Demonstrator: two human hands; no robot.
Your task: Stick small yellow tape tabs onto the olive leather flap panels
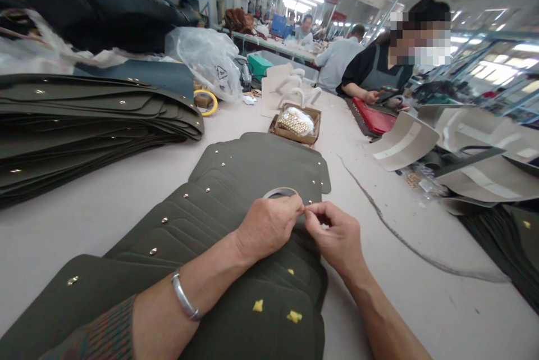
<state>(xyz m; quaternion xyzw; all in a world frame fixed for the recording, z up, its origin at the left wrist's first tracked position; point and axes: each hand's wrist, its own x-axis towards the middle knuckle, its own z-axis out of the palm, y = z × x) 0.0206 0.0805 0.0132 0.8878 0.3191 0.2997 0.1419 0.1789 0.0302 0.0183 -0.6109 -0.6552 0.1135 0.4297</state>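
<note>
My left hand (267, 226) rests on a fanned row of dark olive leather panels (236, 180) with small gold studs, its fingers curled round a roll of tape (280, 192). My right hand (334, 233) is pinched close against the left fingertips, holding something too small to make out, perhaps the tape's end. Two yellow scraps (275, 311) lie on the nearest panel. A silver bangle (184, 296) sits on my left wrist.
A tall stack of the same olive panels (92, 124) fills the left. A cardboard box of gold hardware (297, 123) stands behind the row. Beige panels (463, 152) lie at right. A person in black works at a red piece (374, 118) opposite.
</note>
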